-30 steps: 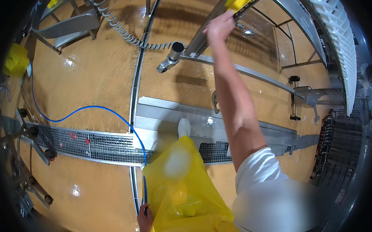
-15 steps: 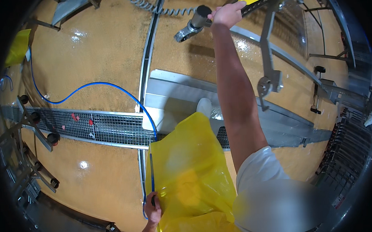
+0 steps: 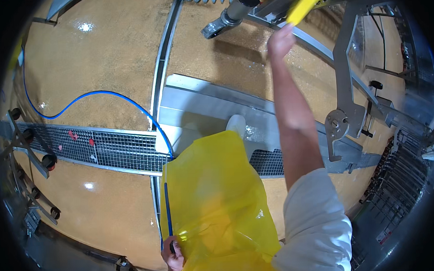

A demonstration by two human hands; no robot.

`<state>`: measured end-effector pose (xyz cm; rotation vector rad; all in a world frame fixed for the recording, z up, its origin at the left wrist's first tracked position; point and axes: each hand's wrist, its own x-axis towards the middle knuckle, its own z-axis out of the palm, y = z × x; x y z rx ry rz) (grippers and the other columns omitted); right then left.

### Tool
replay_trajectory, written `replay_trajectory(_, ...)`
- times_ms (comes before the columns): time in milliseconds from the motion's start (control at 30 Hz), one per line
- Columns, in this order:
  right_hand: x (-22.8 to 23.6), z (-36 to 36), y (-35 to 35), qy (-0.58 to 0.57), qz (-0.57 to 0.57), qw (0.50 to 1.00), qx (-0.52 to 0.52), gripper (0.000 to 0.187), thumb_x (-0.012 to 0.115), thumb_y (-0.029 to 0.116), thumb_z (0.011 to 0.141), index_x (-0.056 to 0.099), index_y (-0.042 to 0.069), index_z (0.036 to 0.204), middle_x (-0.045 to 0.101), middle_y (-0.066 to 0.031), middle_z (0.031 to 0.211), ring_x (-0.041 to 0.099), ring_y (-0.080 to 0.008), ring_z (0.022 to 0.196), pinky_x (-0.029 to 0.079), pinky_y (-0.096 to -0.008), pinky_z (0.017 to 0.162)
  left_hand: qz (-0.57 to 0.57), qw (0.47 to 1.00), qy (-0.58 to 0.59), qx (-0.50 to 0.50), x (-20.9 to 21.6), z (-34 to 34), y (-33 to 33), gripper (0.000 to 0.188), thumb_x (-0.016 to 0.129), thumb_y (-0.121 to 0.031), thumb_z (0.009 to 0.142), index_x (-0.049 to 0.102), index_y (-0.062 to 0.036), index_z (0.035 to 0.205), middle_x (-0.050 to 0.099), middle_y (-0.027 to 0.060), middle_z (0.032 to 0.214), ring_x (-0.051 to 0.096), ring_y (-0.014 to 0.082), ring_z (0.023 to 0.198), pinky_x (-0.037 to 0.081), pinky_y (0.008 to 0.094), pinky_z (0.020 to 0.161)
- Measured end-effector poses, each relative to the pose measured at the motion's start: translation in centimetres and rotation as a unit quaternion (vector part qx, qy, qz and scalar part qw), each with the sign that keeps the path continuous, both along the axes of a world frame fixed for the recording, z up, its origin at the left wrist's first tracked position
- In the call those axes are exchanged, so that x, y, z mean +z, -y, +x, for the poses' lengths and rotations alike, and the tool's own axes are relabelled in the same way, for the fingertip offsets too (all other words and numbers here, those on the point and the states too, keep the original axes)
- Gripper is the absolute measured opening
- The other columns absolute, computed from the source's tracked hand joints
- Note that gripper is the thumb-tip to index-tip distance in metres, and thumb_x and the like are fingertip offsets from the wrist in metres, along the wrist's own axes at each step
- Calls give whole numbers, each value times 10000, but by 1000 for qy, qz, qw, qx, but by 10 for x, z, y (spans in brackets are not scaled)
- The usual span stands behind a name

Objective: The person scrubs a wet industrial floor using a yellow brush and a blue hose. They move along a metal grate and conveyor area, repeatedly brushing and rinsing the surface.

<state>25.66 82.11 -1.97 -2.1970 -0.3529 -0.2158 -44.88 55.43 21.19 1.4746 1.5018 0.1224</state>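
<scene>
My right hand is stretched far forward, closed around a yellow scrubbing brush that is smeared by motion. The brush is held close to a curved metal machine frame. Low down beside my yellow apron, my left hand grips a thin, dark-blue spray wand that points away from me. A blue hose curves over the floor from the left and passes out of sight behind the apron. Where hose and wand join is hidden.
A metal drain grate with red scraps crosses the wet tan floor. Grey metal sheeting lies by my white boot. A hooked metal arm hangs at right. Wheeled racks stand left, stacked metal racks right.
My right hand and the brush have swung to the right and the brush has tilted more upright. The view has shifted slightly; my left hand keeps its grip on the wand.
</scene>
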Motion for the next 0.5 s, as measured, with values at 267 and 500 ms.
replay_trajectory(267, -23, -59, 20, -36, -180, 980, 72, 658, 378, 593, 1079, 715, 31, 1018, 734, -278, 935, 712, -468, 961, 527, -568, 869, -61, 995, -61, 40, 11, -14, 10, 206, 631, -216, 1065, 666, -25, 1135, 661, 116, 866, 633, 234, 720, 518, 348, 670)
replay_trajectory(500, -25, -5, 74, -8, -396, 908, 136, 620, 404, 618, 1065, 702, 76, 1105, 743, -250, 921, 708, -487, 938, 528, -592, 853, -44, 996, -54, 54, 14, -3, 10, 179, 597, -170, 1074, 644, -11, 1141, 642, 115, 919, 581, 182, 738, 483, 337, 669)
